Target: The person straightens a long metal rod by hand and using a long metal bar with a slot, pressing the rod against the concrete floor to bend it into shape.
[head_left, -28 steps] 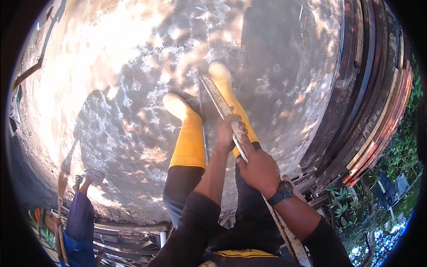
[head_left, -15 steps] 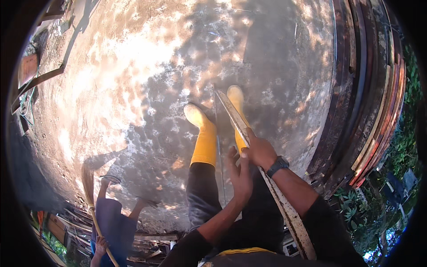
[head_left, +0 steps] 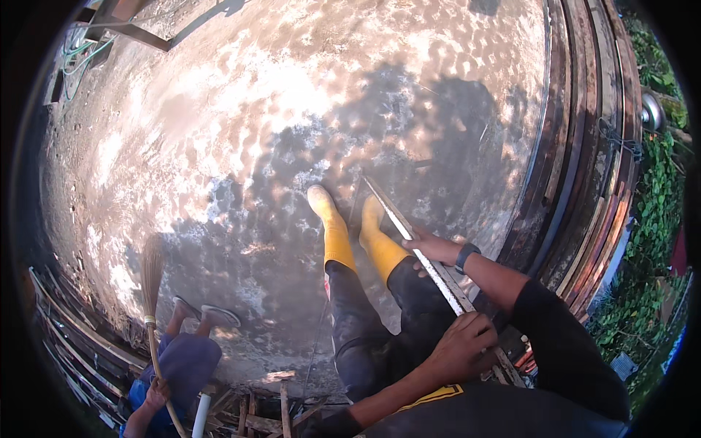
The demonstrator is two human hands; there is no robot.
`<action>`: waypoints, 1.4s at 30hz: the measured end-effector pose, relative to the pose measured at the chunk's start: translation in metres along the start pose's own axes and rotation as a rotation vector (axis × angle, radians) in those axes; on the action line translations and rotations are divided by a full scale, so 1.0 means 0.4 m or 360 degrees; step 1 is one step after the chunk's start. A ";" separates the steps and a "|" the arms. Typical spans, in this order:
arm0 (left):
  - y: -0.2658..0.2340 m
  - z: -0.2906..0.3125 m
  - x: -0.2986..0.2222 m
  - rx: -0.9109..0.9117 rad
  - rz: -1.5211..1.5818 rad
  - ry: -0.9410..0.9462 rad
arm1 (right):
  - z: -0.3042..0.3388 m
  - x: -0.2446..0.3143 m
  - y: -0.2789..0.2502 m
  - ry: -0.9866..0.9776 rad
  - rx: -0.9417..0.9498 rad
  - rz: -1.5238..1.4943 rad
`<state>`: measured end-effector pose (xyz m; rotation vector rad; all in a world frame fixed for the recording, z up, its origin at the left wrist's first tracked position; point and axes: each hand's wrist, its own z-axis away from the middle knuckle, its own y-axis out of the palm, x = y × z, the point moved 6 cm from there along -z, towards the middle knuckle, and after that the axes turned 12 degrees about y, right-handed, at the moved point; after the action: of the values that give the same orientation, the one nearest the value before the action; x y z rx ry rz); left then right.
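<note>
A long, narrow wooden plank (head_left: 442, 282) with worn white paint slants from the ground near my boots up toward my right side. My right hand (head_left: 435, 247), with a dark watch on its wrist, is closed around its middle. Closer to my body, my left hand (head_left: 464, 343) wraps over the plank's nearer part. The near end passes beside my waist, partly hidden by my left hand. The far tip is at or just above the ground by my right yellow rubber boot (head_left: 380, 244).
Long stacked boards (head_left: 577, 139) line the right side, with green plants beyond. At lower left, another person's hand (head_left: 157, 394) holds a broom (head_left: 151, 277). Scrap wood (head_left: 263, 423) lies along the near edge. A dark beam (head_left: 139, 33) stands at upper left on the concrete ground (head_left: 219, 139).
My left hand was off the plank with fingers extended; now it has moved right and nearer and grips it. The plank has shifted with my turning view, and the other person has stepped.
</note>
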<state>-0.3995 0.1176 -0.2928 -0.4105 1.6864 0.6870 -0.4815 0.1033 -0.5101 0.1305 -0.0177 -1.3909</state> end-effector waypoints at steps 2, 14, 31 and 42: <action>0.007 0.026 0.008 -0.0125 0.0037 0.0017 | 0.160 -0.102 0.015 0.0212 0.0352 -0.0405; 0.076 0.135 0.043 -0.0640 0.0056 -0.0101 | 0.768 -0.373 0.180 0.0285 -0.0317 -0.0038; 0.105 0.695 0.179 -0.1277 0.1848 -0.1357 | 0.522 -0.582 0.714 -0.0231 -0.0734 0.0002; 0.225 0.806 0.241 -0.1079 0.1966 -0.1008 | 0.473 -0.734 0.767 -0.0548 -0.0808 -0.0022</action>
<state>-0.2314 0.4018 -0.4042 0.4547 0.8989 2.0524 -0.2506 0.4292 -0.2719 -0.5323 0.0505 -1.3772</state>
